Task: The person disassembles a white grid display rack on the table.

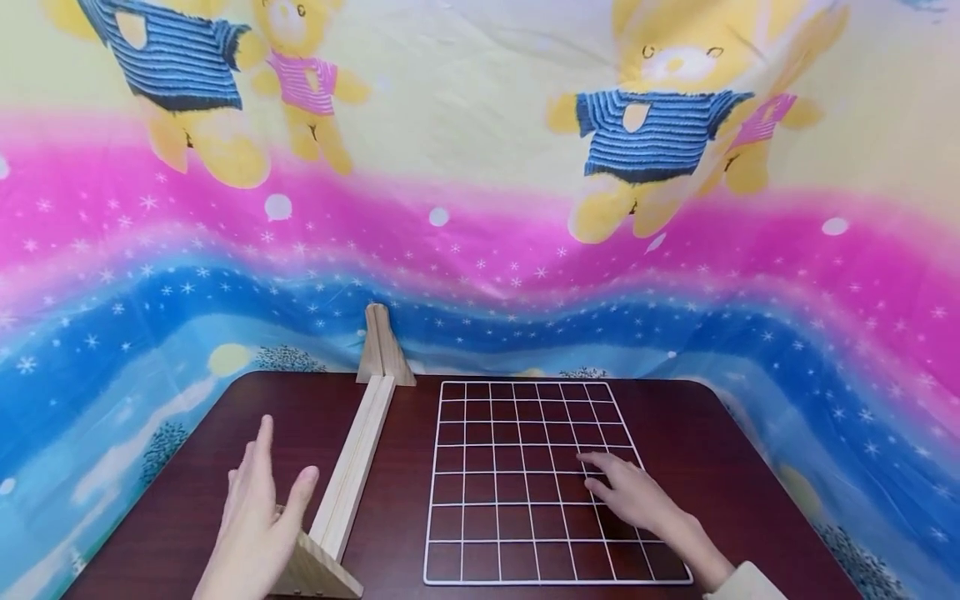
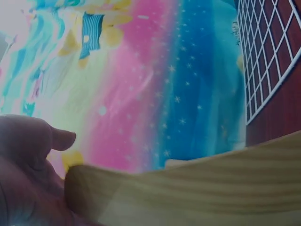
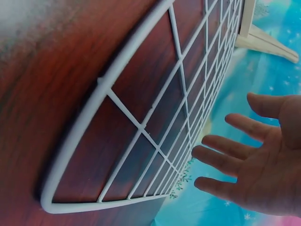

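Observation:
A pale wooden stand lies lengthwise on the table, its long grooved bar [image 1: 354, 471] joining a tapered end piece [image 1: 384, 350] at the back to a near end piece [image 1: 318, 567]. My left hand [image 1: 253, 521] is beside the near end piece, fingers straight up and thumb apart; its palm is close against the wood's narrow tip [image 2: 87, 188], though contact is unclear. To the right, a white wire grid panel [image 1: 498, 503] lies flat. Over the panel's right side hovers my right hand [image 1: 633, 493], fingers spread and holding nothing in the right wrist view.
The dark red-brown table [image 1: 697, 467] has rounded back corners. Behind and around it hangs a curtain [image 1: 480, 250] printed with bears and snowflakes. The back end piece stands near the table's far edge, close to the curtain.

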Motion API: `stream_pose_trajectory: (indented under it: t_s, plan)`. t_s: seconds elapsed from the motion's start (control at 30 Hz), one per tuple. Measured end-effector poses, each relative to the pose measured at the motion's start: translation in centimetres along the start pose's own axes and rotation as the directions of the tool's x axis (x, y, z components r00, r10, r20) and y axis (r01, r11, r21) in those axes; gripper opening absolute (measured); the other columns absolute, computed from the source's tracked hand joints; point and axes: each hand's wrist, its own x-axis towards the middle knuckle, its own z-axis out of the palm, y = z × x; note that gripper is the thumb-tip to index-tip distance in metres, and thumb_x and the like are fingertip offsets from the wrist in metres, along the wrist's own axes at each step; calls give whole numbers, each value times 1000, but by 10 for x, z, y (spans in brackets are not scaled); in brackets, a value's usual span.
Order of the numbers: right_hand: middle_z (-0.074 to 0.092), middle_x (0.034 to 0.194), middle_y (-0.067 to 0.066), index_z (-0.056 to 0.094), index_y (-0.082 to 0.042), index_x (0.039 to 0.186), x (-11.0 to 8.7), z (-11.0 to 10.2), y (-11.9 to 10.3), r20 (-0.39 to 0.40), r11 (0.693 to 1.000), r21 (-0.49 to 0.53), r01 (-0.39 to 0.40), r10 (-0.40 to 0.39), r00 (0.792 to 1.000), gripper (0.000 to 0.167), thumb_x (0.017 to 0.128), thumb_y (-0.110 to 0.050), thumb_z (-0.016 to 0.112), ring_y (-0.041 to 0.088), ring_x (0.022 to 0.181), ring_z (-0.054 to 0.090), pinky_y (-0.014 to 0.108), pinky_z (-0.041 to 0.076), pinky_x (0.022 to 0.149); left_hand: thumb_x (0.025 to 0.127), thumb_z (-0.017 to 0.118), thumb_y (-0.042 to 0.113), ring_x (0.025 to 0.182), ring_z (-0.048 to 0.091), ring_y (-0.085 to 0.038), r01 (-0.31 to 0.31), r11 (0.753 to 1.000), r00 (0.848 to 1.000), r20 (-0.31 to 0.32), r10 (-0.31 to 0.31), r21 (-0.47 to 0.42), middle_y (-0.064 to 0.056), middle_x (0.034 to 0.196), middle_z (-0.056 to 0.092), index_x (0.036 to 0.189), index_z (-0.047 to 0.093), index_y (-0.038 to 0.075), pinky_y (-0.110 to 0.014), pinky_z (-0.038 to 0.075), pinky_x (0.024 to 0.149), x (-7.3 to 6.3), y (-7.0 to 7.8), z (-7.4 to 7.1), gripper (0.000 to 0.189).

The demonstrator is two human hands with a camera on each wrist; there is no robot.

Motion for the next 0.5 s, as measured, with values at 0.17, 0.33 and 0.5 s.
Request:
stream_pose_trajectory:
  t_s: [0.17, 0.33, 0.5]
  plan:
    - [53, 135, 21, 57, -5, 132, -4, 0, -2, -49, 1000, -27, -1, 0, 999, 40, 96, -21, 62, 39, 126, 47, 66, 31, 100, 100, 52, 32, 144, -2, -42, -144, 971, 981, -102, 165, 189, -33, 154, 11, 154, 17, 6, -55, -9, 113, 4, 16, 13, 69]
    - [50, 138, 21, 55, -9, 136, -5, 5, -7, -104, 996, -91, 1, -11, 994, 49, 96, -37, 59, 38, 127, 47, 70, 26, 101, 99, 52, 36, 145, -7, -35, -198, 932, 958, -140, 249, 303, -26, 158, 3, 153, 24, 5, -53, -9, 114, 4, 32, 28, 68]
    - [46, 142, 20, 50, -13, 141, -2, 10, -17, -124, 988, -155, -7, -12, 992, 58, 97, -50, 51, 40, 129, 45, 70, 25, 102, 100, 48, 39, 146, -4, -35, -255, 906, 933, -159, 322, 337, -22, 159, 0, 152, 27, 5, -53, -6, 114, 3, 43, 52, 66]
